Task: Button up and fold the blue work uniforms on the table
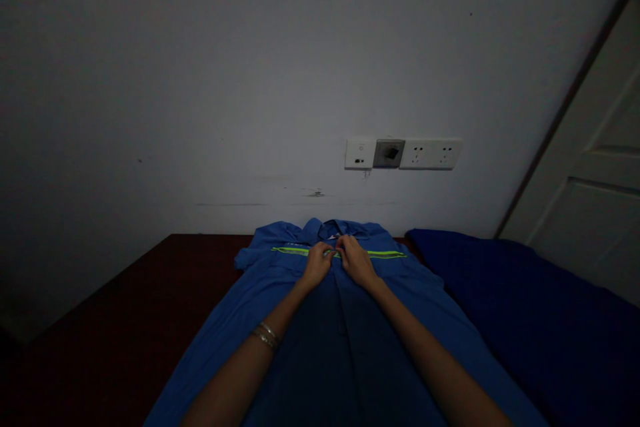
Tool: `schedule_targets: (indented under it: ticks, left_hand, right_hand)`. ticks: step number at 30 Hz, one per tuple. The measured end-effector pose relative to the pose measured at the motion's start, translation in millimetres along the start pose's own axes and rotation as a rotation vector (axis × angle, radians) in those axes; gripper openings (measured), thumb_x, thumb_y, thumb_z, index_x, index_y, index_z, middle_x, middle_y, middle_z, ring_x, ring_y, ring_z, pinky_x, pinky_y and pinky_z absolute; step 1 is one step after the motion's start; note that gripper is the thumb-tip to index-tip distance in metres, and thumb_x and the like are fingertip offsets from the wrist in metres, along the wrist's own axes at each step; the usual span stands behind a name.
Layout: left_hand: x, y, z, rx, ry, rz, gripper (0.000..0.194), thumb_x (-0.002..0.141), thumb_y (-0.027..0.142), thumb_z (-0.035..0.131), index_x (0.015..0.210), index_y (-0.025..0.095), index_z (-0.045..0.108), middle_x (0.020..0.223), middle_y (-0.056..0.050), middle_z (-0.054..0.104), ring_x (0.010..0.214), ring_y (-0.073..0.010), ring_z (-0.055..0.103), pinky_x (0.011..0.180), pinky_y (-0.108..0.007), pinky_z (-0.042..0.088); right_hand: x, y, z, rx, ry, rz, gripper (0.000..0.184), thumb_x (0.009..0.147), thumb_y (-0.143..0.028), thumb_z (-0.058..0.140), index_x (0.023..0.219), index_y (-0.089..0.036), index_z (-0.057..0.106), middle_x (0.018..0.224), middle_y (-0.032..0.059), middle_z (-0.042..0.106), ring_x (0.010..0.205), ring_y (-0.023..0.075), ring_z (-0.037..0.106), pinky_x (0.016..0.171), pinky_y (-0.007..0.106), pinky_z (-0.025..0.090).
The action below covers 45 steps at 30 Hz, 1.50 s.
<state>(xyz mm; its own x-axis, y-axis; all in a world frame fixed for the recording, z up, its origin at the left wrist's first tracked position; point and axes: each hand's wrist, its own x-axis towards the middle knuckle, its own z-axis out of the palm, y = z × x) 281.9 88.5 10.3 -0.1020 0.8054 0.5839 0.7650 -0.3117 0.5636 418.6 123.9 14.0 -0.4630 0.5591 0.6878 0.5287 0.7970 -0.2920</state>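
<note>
The left grip (317, 265) and right grip (356, 261) are pinching together at the collar end of a blue work shirt (330, 360) lying on the surface (125, 320) (thin cloth could slip free if either pinch loosens).

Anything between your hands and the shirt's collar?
Nothing visible stands in the way: the left hand and right hand rest directly on the blue work shirt, at its reflective stripe, just below the collar.
</note>
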Motion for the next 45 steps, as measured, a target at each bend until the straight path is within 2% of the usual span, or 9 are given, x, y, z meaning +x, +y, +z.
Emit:
schedule_targets:
  ticks: [6,14,19,24,28,33,45]
  left_hand:
    - [-2,1,1.8,0.058,0.024,0.069,0.012,0.08,0.013,0.052,0.078,0.013,0.063,0.081,-0.006,0.062,0.081,-0.0166,0.056,0.078,-0.031,0.044]
    - [-3,2,3.7,0.096,0.045,0.069,0.013,0.077,0.009,0.052,0.073,0.014,0.063,0.082,-0.007,0.063,0.086,-0.0179,0.055,0.081,-0.032,0.043]
    - [-3,0,3.5,0.093,0.034,0.045,0.012,0.077,0.01,0.054,0.072,0.014,0.064,0.083,-0.007,0.064,0.087,-0.0181,0.056,0.081,-0.032,0.044]
    - [-5,-2,1.3,0.088,0.033,0.119,0.008,0.076,0.011,0.058,0.076,0.014,0.066,0.084,-0.007,0.063,0.093,-0.019,0.054,0.087,-0.034,0.042]
    - [-6,-1,0.4,0.088,0.055,0.135,0.009,0.077,0.012,0.058,0.076,0.013,0.067,0.087,-0.007,0.061,0.092,-0.0185,0.053,0.085,-0.033,0.043]
    - [-7,0,0.1,0.096,0.049,0.134,0.012,0.077,0.011,0.056,0.079,0.014,0.068,0.09,-0.007,0.059,0.093,-0.0176,0.052,0.087,-0.033,0.043]
    - [-9,7,-7.1,0.266,0.028,0.142,0.013,0.079,0.019,0.056,0.077,0.014,0.068,0.085,-0.007,0.058,0.088,-0.0184,0.052,0.082,-0.032,0.043]
  right_hand:
    - [-2,-4,0,-0.124,0.065,-0.076,0.016,0.084,-0.007,0.037,0.085,-0.02,0.047,0.083,0.0054,0.054,0.084,0.0197,0.048,0.068,0.028,0.04]
    - [-5,-12,-4,-0.31,0.013,-0.154,0.02,0.077,-0.002,0.04,0.084,-0.018,0.05,0.089,0.0096,0.055,0.086,0.0221,0.045,0.067,0.03,0.039]
    - [-1,-11,-8,-0.198,-0.009,-0.148,0.02,0.079,-0.004,0.041,0.088,-0.019,0.051,0.089,0.0076,0.055,0.088,0.0212,0.046,0.069,0.029,0.042]
    - [13,-6,-31,0.001,0.011,-0.143,0.018,0.08,-0.012,0.046,0.094,-0.021,0.055,0.097,0.0054,0.054,0.096,0.019,0.046,0.079,0.03,0.044]
    - [19,-2,-39,-0.074,-0.027,-0.188,0.012,0.077,-0.018,0.054,0.087,-0.02,0.061,0.102,0.0069,0.052,0.1,0.0208,0.045,0.081,0.033,0.045]
    - [18,0,-30,-0.158,-0.094,-0.293,0.011,0.08,-0.017,0.054,0.081,-0.017,0.065,0.106,0.0098,0.053,0.104,0.0221,0.042,0.086,0.035,0.044]
    - [17,-2,-30,-0.279,-0.093,-0.371,0.014,0.084,-0.019,0.05,0.083,-0.016,0.063,0.102,0.0111,0.055,0.1,0.0234,0.043,0.078,0.037,0.041]
